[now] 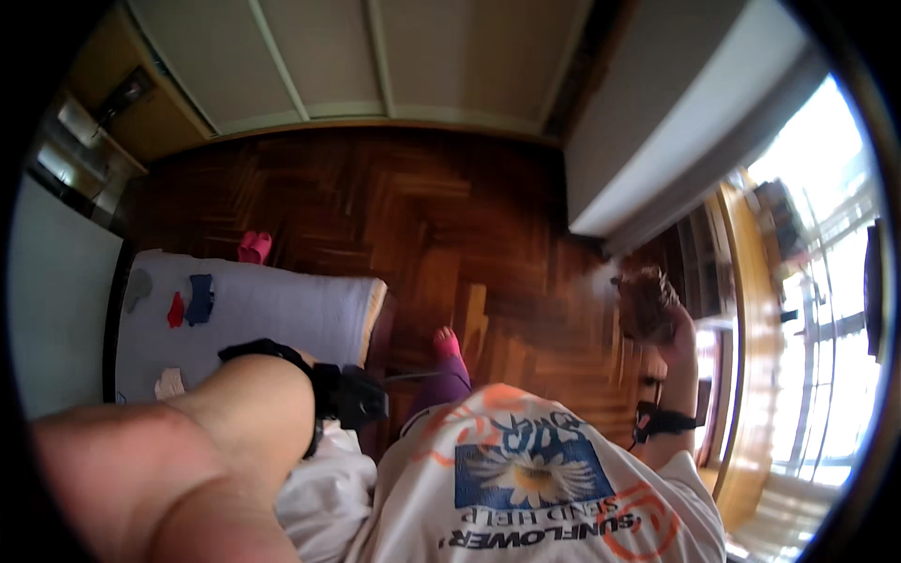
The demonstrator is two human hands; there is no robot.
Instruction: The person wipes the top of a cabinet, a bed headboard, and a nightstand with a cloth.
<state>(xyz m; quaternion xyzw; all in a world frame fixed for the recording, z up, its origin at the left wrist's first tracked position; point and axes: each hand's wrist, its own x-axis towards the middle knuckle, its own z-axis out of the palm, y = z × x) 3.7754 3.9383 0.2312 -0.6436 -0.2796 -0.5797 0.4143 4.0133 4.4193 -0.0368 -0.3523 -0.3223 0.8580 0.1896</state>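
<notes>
My left arm rises large and close at the lower left, and a black strap with a small box-shaped device (355,394) circles it. What seems to be my left hand (122,464) is very near the camera, with its fingers out of sight. Out to the right over the floor, my right hand (649,314) is dark and smeared by motion. Whether it holds anything cannot be made out. Another black strap (662,422) sits on the right forearm. A whitish blur shows just beyond that hand.
A pale mattress (272,310) at left bears small blue (199,300), red (175,310), grey (138,289) and beige (169,383) cloth pieces. Pink slippers (254,247) lie on the parquet floor (375,197). A white wall corner (648,122), wooden ledge (746,347) and bright window (826,281) stand right.
</notes>
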